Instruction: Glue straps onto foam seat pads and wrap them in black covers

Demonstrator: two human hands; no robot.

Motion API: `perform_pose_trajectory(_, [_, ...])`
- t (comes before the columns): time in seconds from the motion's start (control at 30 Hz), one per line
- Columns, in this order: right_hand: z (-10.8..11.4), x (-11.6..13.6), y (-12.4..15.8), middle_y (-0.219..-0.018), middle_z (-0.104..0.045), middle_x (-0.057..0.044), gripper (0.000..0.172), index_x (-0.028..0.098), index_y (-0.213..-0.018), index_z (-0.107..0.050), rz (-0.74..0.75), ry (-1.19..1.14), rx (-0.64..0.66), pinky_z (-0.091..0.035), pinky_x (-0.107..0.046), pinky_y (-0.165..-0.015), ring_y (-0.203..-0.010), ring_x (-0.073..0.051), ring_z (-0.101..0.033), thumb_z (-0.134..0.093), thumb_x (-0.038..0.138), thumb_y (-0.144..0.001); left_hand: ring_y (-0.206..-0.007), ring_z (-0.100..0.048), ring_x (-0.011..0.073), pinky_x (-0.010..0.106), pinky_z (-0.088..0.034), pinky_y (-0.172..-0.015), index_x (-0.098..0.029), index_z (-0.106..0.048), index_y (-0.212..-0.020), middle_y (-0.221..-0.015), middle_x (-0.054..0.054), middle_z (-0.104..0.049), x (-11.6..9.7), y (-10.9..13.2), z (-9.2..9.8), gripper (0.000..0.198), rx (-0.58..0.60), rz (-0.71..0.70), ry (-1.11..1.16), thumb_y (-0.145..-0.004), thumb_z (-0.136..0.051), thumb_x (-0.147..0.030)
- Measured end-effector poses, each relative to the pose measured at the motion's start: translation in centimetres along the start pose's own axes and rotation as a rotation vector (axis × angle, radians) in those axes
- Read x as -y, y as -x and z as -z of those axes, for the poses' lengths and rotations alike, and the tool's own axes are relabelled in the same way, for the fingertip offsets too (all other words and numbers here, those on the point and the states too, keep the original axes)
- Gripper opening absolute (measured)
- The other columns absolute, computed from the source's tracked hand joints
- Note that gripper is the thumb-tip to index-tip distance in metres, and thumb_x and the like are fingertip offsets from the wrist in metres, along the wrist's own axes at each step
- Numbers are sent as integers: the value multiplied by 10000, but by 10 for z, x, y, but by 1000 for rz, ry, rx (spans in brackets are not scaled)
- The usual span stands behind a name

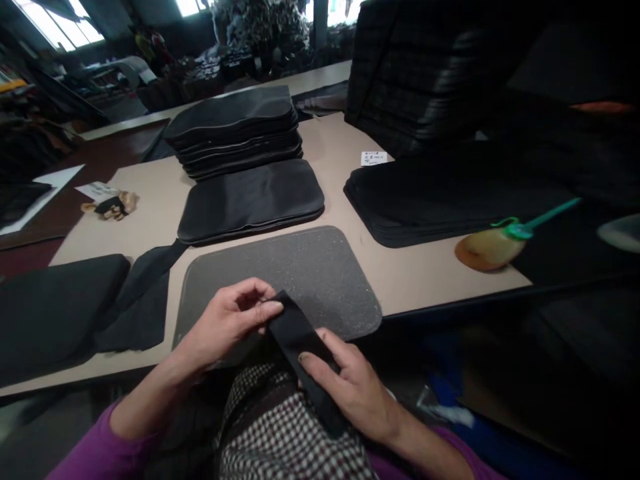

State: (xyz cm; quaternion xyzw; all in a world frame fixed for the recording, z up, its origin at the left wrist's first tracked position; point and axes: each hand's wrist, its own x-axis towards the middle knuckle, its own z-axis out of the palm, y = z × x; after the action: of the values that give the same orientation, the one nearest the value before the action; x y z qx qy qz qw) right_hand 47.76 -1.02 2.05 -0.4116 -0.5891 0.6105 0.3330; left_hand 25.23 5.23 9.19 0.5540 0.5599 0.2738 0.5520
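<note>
A long black strip of material slants down over the table's front edge toward my lap. My left hand pinches its upper end between thumb and fingers. Farther down the strip, my right hand grips it with the thumb on top and the fingers behind. Under and beyond my hands lies a speckled grey board with rounded corners. Just behind that board is a low stack of black rounded panels. The lower end of the strip rests near my checkered apron.
A taller stack of black panels stands behind. More black panels lie at right, near a bottle of amber liquid with a green nozzle. Black pieces and loose black cloth cover the left. A labelled bundle sits farther back.
</note>
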Motion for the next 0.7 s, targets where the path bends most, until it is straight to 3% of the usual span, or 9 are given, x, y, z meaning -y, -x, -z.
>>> perform_pose_trajectory(0.07, [6,-11,3,-1150,-750,-62,352,231,-1326,-616,-7,49,-53,-593,-309,-882,-1042,-200,-729,-538,447,-1060,-530,-553,104,210,-380,-468,-222,-647,-874,-668,-40,-598,4,-28,3,323,-69,-7,-19,-781,-846,-458])
perform_pose_trajectory(0.13, [13,-25,8,-1355,-698,-113,462,236,-1490,-496,-7,111,-130,-566,-410,-1063,-1271,-241,-677,-500,427,-1069,-546,-587,118,223,-404,-495,-213,-638,-879,-682,-31,-619,10,-60,7,336,-112,-29,-56,-765,-846,-451])
perform_pose_trajectory(0.23, [18,-43,16,-1458,-641,-144,527,246,-1573,-401,-26,187,-226,-535,-495,-1129,-1375,-270,-617,-447,431,-1082,-590,-613,129,250,-450,-581,-200,-635,-881,-726,-19,-644,20,-108,12,268,-117,-120,-176,-843,-757,-436])
perform_pose_trajectory(0.33, [17,-53,18,-1346,-708,-141,511,247,-1538,-436,-58,176,-286,-602,-448,-1031,-1218,-266,-719,-449,473,-1080,-658,-614,147,275,-455,-665,-205,-677,-911,-758,-6,-662,25,-147,13,185,-142,-252,-508,-952,-643,-382])
perform_pose_trajectory(0.4, [15,-56,16,-1066,-779,-93,500,237,-1510,-446,-94,106,-286,-643,-368,-886,-904,-214,-785,-438,505,-1088,-768,-638,175,291,-457,-726,-218,-708,-962,-858,21,-702,24,-166,12,150,-188,-333,-760,-980,-631,-346])
perform_pose_trajectory(0.5, [12,-57,7,-724,-691,14,500,209,-1470,-436,-133,-7,-265,-606,-274,-641,-532,-146,-655,-421,541,-1097,-913,-656,209,300,-449,-750,-242,-721,-1043,-1055,59,-707,23,-184,8,154,-235,-378,-996,-1007,-623,-355])
perform_pose_trajectory(0.7, [11,-54,-6,-644,-635,39,431,197,-1314,-485,-117,-55,-258,-474,-223,-467,-444,-127,-590,-466,557,-1078,-905,-655,209,295,-392,-669,-277,-712,-1121,-1104,56,-662,22,-196,2,210,-258,-352,-1141,-1054,-555,-399])
